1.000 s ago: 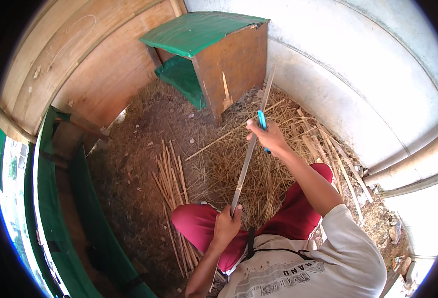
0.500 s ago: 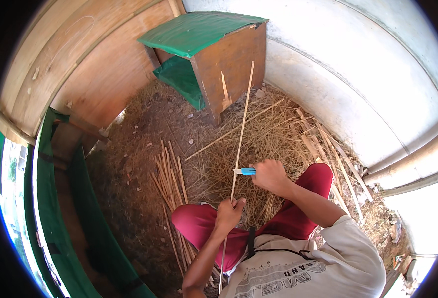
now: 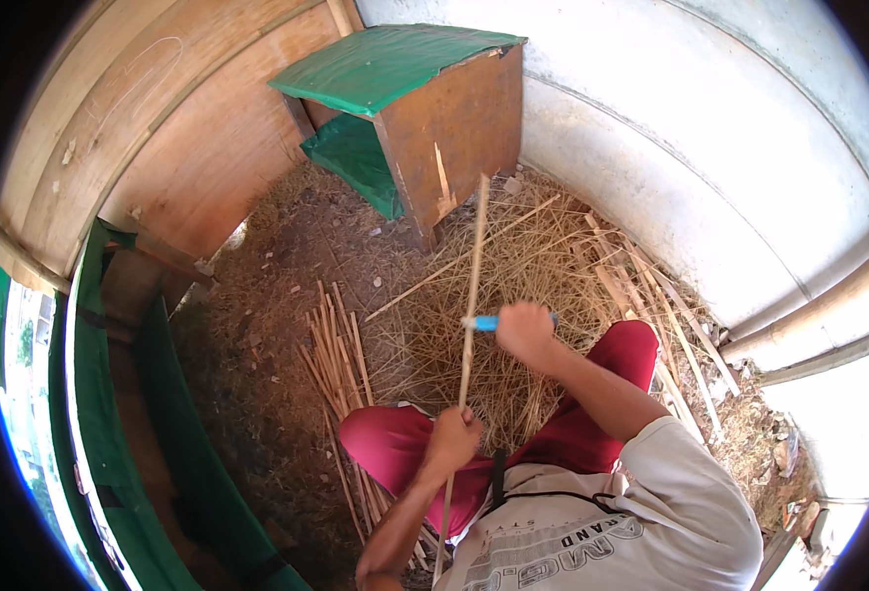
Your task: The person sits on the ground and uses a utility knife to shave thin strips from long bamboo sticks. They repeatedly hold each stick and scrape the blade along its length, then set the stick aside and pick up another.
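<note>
I see the left hand [image 3: 453, 441], fingers wrapped round a stick [image 3: 475, 266], and the right hand [image 3: 527, 335], fingers wrapped round a blue knife [image 3: 486, 323] right at the stick

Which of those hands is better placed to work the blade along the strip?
Likely the right hand: it grips the blue-handled knife, its tip at the strip, while the left hand holds the strip nearer the body.

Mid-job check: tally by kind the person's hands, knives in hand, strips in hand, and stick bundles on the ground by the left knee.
Hands: 2 (left hand, right hand)
Knives: 1 (blue-handled knife)
Held strips: 1 (thin pale strip)
Stick bundles: 1 (loose bundle of sticks; single sticks overlap too much to count)
Total: 5
</note>
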A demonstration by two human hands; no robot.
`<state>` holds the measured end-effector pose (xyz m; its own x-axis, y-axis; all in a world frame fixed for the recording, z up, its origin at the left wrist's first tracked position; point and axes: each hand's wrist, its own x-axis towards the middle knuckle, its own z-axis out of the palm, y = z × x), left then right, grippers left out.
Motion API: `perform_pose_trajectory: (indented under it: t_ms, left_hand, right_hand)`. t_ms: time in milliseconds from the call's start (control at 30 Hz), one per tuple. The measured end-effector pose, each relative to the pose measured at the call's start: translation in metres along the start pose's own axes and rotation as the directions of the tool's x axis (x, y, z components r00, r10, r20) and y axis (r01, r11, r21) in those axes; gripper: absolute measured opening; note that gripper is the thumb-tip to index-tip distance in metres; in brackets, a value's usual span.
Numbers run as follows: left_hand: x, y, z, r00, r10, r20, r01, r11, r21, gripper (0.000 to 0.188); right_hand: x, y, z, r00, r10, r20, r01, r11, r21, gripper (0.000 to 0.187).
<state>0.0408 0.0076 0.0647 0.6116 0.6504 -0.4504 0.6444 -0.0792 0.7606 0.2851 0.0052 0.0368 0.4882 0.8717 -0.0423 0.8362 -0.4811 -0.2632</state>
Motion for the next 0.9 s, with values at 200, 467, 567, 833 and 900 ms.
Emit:
perform_pose_trajectory:
  t_ms: [200,467,567,833,900]
  left_hand:
    - [-0.009,-0.004,0.004,0.999,0.024,0.026,-0.025,0.997,0.070,0.022]
    - [-0.048,-0.024,-0.002,0.994,-0.015,0.104,-0.003,0.986,0.169,0.022]
    - [-0.061,-0.022,-0.006,0.995,-0.034,0.097,0.018,0.987,0.158,0.023]
    - [-0.115,-0.041,-0.026,0.972,-0.158,0.176,0.134,0.981,0.141,0.026]
    - [-0.119,-0.036,-0.030,0.960,-0.224,0.169,0.202,0.969,0.139,0.027]
  right_hand:
    - [0.021,0.012,0.000,0.996,-0.003,0.094,0.009,0.998,-0.065,0.018]
    - [0.049,0.051,-0.006,0.993,0.107,0.049,-0.102,0.989,-0.104,0.019]
    - [0.057,0.051,-0.015,0.980,0.164,0.113,-0.148,0.979,-0.138,0.018]
    - [0.081,0.095,-0.014,0.974,0.202,0.100,-0.185,0.971,-0.153,0.020]
    - [0.086,0.091,-0.004,0.974,0.211,0.086,-0.196,0.968,-0.156,0.019]
